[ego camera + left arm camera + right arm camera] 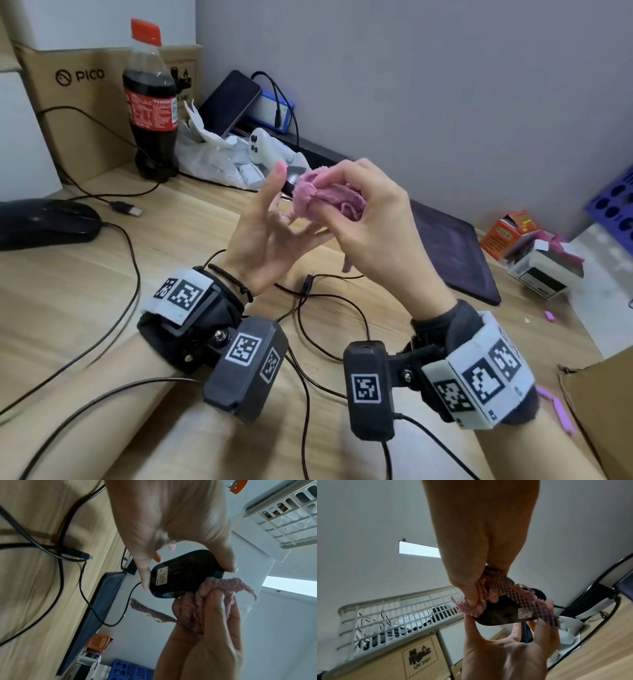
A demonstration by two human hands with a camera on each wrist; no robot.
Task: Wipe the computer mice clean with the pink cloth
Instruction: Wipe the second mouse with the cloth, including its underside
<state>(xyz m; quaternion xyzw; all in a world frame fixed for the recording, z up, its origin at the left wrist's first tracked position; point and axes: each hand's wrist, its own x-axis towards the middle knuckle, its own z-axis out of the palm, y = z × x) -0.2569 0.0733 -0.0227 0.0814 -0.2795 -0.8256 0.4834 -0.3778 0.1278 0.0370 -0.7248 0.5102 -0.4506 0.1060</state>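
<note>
Both wrists carry black camera mounts with printed square markers, closest to the head camera, and from them thin black cables (310, 394) trail over the wooden desk (85, 291). Above the middle of the desk, lifted clear of it, the left hand (263, 236) holds a black mouse (178, 574) by its edges, thumb on one side and fingers on the other, with the flat labelled underside turned toward the wrist cameras. From the head view that mouse is almost wholly hidden behind the hands; only a dark sliver shows. The right hand (373, 219) has its fingers curled round a bunched pink cloth (325, 198) and presses it against one end of the held mouse; a loose strip of the cloth hangs below the fist. A cord runs down from the held mouse toward the desk.

At the desk's left edge a second black mouse (44, 222) lies flat, its cord looping across the wood. Toward the back left corner stands a cola bottle (150, 102) with a red cap, in front of a cardboard box (78, 102) printed PICO. Beside the bottle lies a crumpled white plastic bag (212, 154) with a white controller (267, 147) on it, and a dark phone (229, 102) leans on the back wall. A dark pad (455, 253) lies to the right, with small orange and white boxes (524, 246) near the right edge
</note>
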